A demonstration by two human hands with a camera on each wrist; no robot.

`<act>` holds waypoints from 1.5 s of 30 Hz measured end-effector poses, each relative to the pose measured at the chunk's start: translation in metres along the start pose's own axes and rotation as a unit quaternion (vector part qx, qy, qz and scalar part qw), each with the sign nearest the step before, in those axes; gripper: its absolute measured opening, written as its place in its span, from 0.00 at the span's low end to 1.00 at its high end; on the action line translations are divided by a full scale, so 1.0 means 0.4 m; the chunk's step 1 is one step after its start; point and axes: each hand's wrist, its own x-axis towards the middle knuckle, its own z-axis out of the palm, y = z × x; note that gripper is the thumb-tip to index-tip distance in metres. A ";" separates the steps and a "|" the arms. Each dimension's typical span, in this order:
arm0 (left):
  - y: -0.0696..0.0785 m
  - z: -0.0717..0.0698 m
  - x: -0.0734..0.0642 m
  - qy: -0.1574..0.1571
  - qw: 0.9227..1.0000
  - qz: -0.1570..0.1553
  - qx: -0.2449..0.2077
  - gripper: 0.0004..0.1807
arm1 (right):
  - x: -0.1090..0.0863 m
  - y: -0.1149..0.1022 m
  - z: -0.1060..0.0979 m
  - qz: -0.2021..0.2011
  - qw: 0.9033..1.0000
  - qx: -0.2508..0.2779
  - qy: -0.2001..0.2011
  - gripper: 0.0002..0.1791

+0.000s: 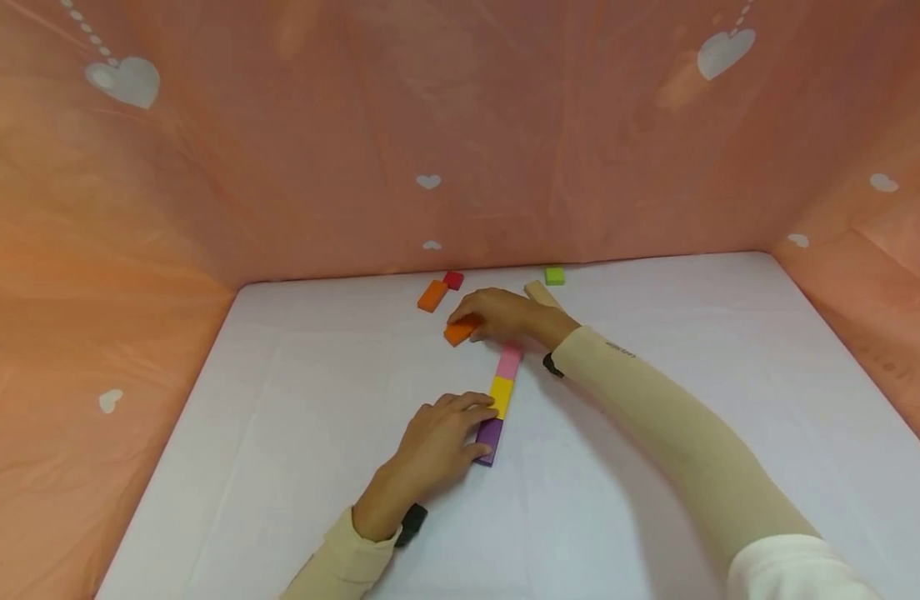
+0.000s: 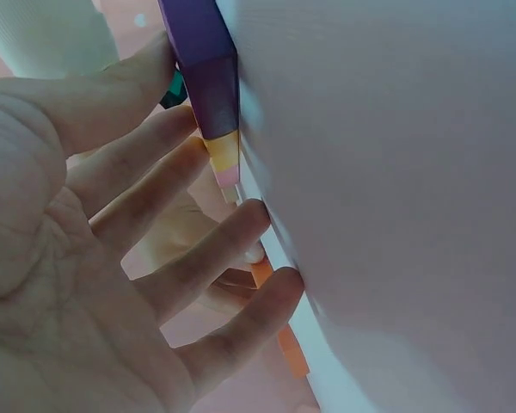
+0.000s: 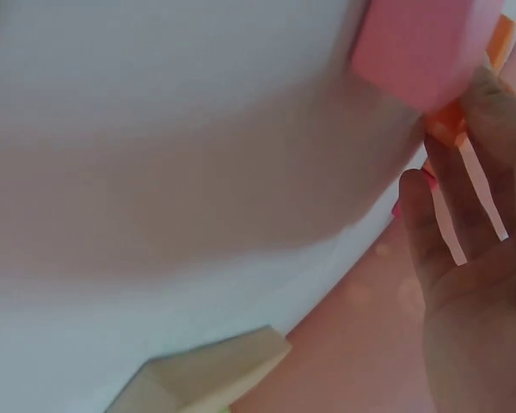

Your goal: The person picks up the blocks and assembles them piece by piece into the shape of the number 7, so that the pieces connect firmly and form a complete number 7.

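A purple block (image 1: 489,442), a yellow block (image 1: 501,396) and a pink block (image 1: 508,361) lie end to end in a row on the white table. My left hand (image 1: 439,442) is beside the near end of this row. Its thumb touches the purple block, and fingertips rest against the side of the row near the yellow one; the fingers are spread and fairly straight in the left wrist view. Beyond the pink block, my right hand (image 1: 501,315) pinches an orange block (image 1: 457,334) between thumb and fingers, to the left of the row's far end.
Another orange block (image 1: 432,296) and a red block (image 1: 453,280) lie together near the table's back edge. A green block (image 1: 554,276) and a pale wooden block (image 1: 538,292), partly hidden by the right forearm, are farther right. Peach cloth (image 1: 490,150) hangs behind the table (image 1: 317,375).
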 end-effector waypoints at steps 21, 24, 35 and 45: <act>-0.010 -0.035 0.061 -0.078 0.996 0.032 -0.009 0.37 | -0.165 0.127 -0.046 0.156 0.979 -0.046 0.126 0.26; -0.010 -0.035 0.062 -0.082 0.995 0.038 -0.034 0.35 | -0.175 0.134 -0.041 0.174 0.975 -0.038 0.130 0.28; -0.004 -0.036 0.072 -0.082 0.996 0.034 -0.003 0.35 | -0.197 0.133 -0.035 0.184 0.973 -0.012 0.138 0.30; 0.004 -0.059 0.108 -0.123 0.988 0.060 0.066 0.51 | -0.211 0.144 -0.036 0.210 0.968 0.001 0.135 0.33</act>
